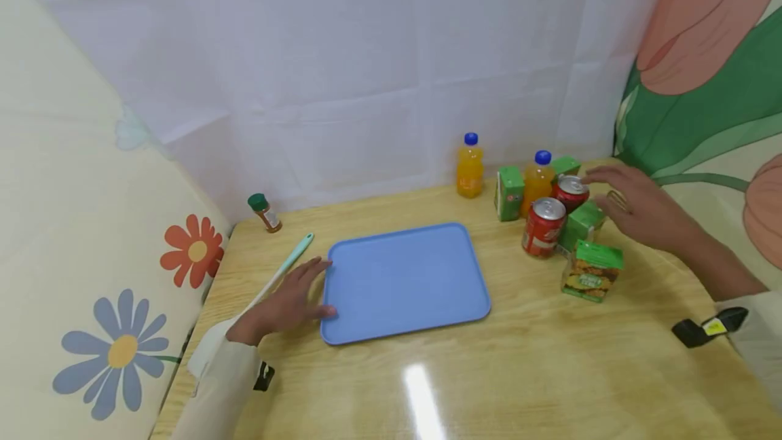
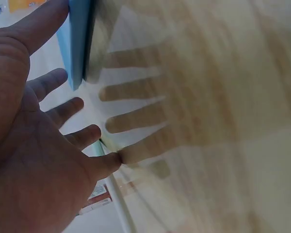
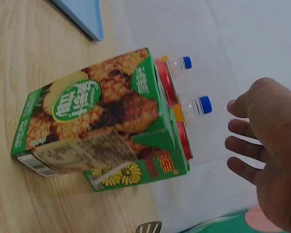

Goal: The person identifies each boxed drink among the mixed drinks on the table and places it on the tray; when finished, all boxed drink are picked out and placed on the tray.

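Note:
My left hand (image 1: 286,301) is at the left edge of a blue rectangular tray (image 1: 403,284), its fingers spread and its thumb by the rim. In the left wrist view the palm shows, with nothing in it. On the right, my other hand (image 1: 638,209) hovers beside a group of drinks with loosely bent fingers, holding nothing. Its fingertips overlap the top of the rear red can (image 1: 568,199) in the head view. Nearer me stand another red can (image 1: 542,229), a green carton (image 1: 583,223) and a pineapple juice carton (image 3: 87,102).
Two orange drink bottles with blue caps, one alone (image 1: 470,168) and one among the drinks (image 1: 537,185), stand near the white backdrop. Another green carton (image 1: 509,193) is between them. A green-capped spice jar (image 1: 265,214) and a long mint-handled utensil (image 1: 299,248) are at left, the latter partly under my forearm.

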